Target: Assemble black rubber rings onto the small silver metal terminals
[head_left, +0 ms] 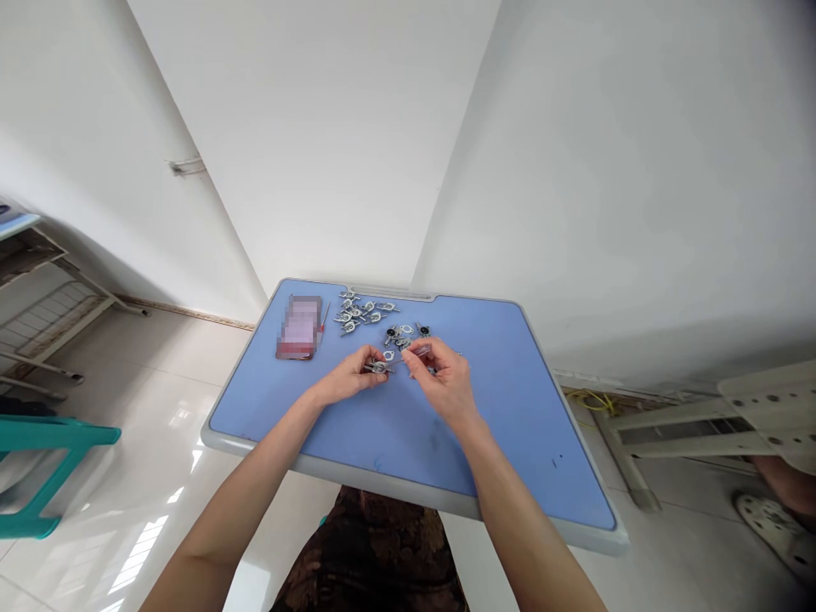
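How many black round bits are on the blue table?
2 that I see. The left black bit lies beyond the left hand, the right black bit just past the right hand. The hands may hide more.

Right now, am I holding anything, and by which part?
Your left hand pinches a metal part, exactly where is too small to tell. Your right hand holds a slim tool by what looks like its clear handle.
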`<state>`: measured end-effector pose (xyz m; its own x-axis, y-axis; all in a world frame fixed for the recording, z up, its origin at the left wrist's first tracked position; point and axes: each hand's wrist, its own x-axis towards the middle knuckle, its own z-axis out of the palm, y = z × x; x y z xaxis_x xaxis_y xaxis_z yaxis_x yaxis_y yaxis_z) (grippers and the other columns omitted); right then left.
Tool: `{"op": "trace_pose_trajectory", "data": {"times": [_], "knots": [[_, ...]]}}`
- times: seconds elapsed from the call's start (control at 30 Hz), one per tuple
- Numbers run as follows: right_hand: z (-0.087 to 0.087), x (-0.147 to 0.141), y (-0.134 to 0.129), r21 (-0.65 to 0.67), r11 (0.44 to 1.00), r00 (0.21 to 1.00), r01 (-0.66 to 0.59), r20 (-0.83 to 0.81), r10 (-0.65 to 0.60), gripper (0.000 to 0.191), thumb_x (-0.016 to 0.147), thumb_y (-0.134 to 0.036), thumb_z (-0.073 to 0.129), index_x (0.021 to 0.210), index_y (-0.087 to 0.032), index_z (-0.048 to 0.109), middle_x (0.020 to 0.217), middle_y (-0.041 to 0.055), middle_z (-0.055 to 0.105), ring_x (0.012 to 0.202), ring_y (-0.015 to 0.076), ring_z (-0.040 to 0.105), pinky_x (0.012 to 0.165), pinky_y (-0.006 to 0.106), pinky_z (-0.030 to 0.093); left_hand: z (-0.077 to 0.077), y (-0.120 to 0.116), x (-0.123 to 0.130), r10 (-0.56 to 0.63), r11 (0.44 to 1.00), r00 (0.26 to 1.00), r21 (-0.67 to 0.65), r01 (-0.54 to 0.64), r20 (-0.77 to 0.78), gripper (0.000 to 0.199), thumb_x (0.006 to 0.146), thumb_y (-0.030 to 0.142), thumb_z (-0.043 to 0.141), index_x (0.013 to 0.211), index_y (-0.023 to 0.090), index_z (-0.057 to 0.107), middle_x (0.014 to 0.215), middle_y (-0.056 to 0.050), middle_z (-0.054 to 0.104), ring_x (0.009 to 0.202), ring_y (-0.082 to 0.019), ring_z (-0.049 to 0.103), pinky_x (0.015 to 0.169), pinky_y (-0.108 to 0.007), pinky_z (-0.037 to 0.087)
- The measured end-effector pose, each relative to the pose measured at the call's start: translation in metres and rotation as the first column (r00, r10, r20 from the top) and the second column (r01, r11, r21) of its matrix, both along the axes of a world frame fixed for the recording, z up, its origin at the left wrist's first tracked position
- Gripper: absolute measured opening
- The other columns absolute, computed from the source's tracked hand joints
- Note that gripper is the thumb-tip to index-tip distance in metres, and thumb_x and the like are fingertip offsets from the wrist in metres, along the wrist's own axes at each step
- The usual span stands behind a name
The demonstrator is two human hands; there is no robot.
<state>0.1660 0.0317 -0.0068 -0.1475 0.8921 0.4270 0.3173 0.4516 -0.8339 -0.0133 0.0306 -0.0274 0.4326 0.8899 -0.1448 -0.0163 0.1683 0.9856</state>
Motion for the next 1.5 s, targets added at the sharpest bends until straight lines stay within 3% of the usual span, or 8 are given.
{"op": "trace_pose_trajectory", "data": {"times": [0.33,0.57,1.13,1.33,1.5], "knots": [[0.001,0.002,0.0,0.02,1.0,1.0,-0.013,0.022,0.013,0.013,0.085,-0.033,0.053,0.082,-0.021,0.054,0.071,0.0014,0.058,0.058,0.013,0.054,0.055,0.027,0.047,0.0,0.0,0.0,-0.009,1.0,1.0,0.029,0.009,-0.004,0.038,0.069,0.031,0.071,0.092,0.016,0.045,0.076,0.001,0.057,0.067,-0.011,0.048,0.063,-0.024,0.038],[0.006,0.003,0.0,0.067,0.99,0.992,-0.124,0.019,0.123,0.011,0.086,-0.03,0.053,0.08,-0.021,0.054,0.082,0.0032,0.055,0.066,0.0141,0.056,0.061,0.029,0.05,-0.002,0.0,-0.001,-0.016,0.999,1.0,0.031,0.015,0.011,0.038,0.068,0.032,0.072,0.09,0.017,0.046,0.076,0.001,0.056,0.066,-0.01,0.048,0.062,-0.024,0.037],[0.0,0.004,0.001,0.046,0.995,0.994,-0.086,-0.068,0.089,0.008,0.087,-0.029,0.053,0.085,-0.021,0.054,0.081,0.0013,0.055,0.064,0.0134,0.06,0.057,0.027,0.051,-0.002,0.0,-0.001,-0.033,0.998,0.999,0.055,0.033,0.004,0.044,0.067,0.041,0.073,0.091,0.016,0.046,0.076,0.001,0.055,0.068,-0.011,0.049,0.063,-0.024,0.037],[0.002,0.005,0.001,0.074,0.991,0.994,-0.113,0.016,0.112,0.009,0.088,-0.028,0.052,0.082,-0.021,0.053,0.081,0.0023,0.055,0.066,0.0138,0.058,0.061,0.028,0.05,-0.008,0.001,-0.001,-0.04,0.996,0.999,0.074,0.042,-0.036,0.041,0.069,0.038,0.071,0.092,0.016,0.045,0.077,0.001,0.056,0.066,-0.01,0.048,0.064,-0.025,0.038],[0.006,0.009,0.003,0.078,0.973,0.973,-0.216,0.104,0.207,0.009,0.089,-0.026,0.049,0.083,-0.021,0.053,0.08,0.0032,0.055,0.067,0.014,0.055,0.063,0.029,0.049,-0.014,0.003,-0.001,-0.037,0.996,0.998,0.083,0.041,-0.047,0.039,0.068,0.034,0.072,0.091,0.016,0.046,0.075,0.002,0.057,0.064,-0.01,0.05,0.064,-0.025,0.039]]}}
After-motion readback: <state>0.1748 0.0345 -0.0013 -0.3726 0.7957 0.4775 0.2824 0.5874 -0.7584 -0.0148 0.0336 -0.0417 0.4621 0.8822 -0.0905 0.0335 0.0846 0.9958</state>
